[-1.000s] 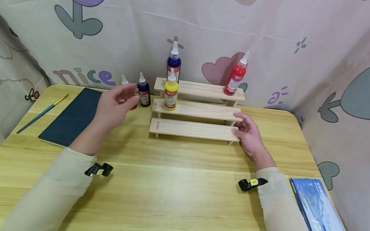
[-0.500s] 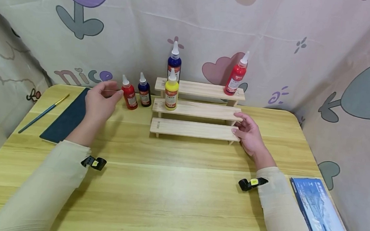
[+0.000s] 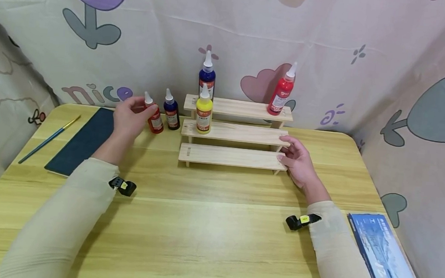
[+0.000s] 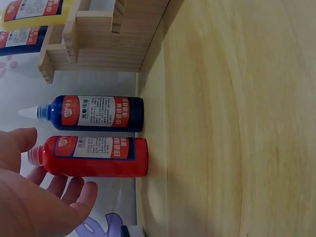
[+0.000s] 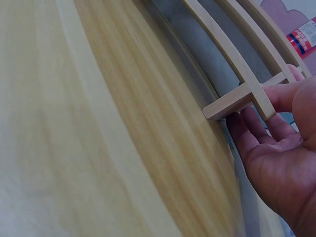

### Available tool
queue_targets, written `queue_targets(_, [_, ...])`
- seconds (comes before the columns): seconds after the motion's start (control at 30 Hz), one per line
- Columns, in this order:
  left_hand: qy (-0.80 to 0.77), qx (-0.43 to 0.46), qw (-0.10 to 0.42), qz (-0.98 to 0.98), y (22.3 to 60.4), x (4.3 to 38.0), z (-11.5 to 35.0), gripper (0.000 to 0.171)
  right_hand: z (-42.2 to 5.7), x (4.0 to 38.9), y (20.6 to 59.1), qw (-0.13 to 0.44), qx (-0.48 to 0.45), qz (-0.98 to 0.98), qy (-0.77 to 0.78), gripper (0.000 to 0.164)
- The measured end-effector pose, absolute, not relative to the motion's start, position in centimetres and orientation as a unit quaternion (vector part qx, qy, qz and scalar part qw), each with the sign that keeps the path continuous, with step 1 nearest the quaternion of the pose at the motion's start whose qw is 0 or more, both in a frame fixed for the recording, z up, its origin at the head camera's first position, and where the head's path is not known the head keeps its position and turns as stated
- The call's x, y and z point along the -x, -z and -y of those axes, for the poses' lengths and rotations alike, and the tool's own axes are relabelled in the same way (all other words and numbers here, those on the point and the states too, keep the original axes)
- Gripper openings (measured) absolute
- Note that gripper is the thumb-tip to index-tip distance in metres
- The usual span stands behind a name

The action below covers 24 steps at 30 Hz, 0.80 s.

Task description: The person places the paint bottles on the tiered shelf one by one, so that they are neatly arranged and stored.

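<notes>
My left hand (image 3: 131, 115) is at a small red ink bottle (image 3: 155, 120), thumb across its upper part and the other fingers behind it. In the left wrist view the thumb overlaps the nozzle, and the lower fingers are apart from the red body; the bottle stands upright on the table. Right beside it is a small dark blue ink bottle (image 3: 172, 114). My right hand (image 3: 300, 163) grips the right end of a three-step wooden display shelf (image 3: 233, 156), thumb at the lowest step and fingers around the middle step's end.
A blue bottle (image 3: 207, 76) and a red bottle (image 3: 281, 93) stand on the top step, a yellow bottle (image 3: 204, 115) on the middle one. A dark notebook (image 3: 83, 144) and paintbrush (image 3: 49, 139) lie left; a blue booklet (image 3: 386, 259) lies right.
My left hand first drew left, away from the two small bottles, then came back right to the small red bottle. My right hand has stayed at the shelf end.
</notes>
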<state>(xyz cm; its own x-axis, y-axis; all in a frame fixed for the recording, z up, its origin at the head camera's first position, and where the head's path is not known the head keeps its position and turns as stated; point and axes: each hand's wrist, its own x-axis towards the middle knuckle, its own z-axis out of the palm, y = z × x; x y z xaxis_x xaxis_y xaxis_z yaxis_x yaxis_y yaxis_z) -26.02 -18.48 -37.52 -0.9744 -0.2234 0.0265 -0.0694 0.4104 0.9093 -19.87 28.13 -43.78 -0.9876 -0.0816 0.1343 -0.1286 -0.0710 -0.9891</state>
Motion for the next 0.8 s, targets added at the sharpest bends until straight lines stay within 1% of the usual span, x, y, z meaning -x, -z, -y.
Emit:
queue_targets(0.17, [0.538, -0.089, 0.080, 0.834, 37.90, 26.13, 18.18, 0.055, -28.16, 19.95, 43.85, 0.015, -0.074, 0.689, -0.721, 0.062])
queue_targets(0.4, [0.538, -0.089, 0.079, 0.835, 38.21, 26.46, 18.17, 0.055, -28.14, 19.97, 43.85, 0.015, -0.078, 0.690, -0.719, 0.063])
queue_targets(0.67, [0.544, -0.069, 0.093, 0.831, 38.45, 26.35, 18.34, 0.040, -28.16, 19.94, 43.87, 0.008, -0.080, 0.682, -0.727, 0.064])
queue_targets(0.8, [0.549, -0.055, 0.082, 0.830, 38.46, 26.32, 18.52, 0.040, -28.25, 19.94, 43.93, 0.007, -0.082, 0.677, -0.731, 0.065])
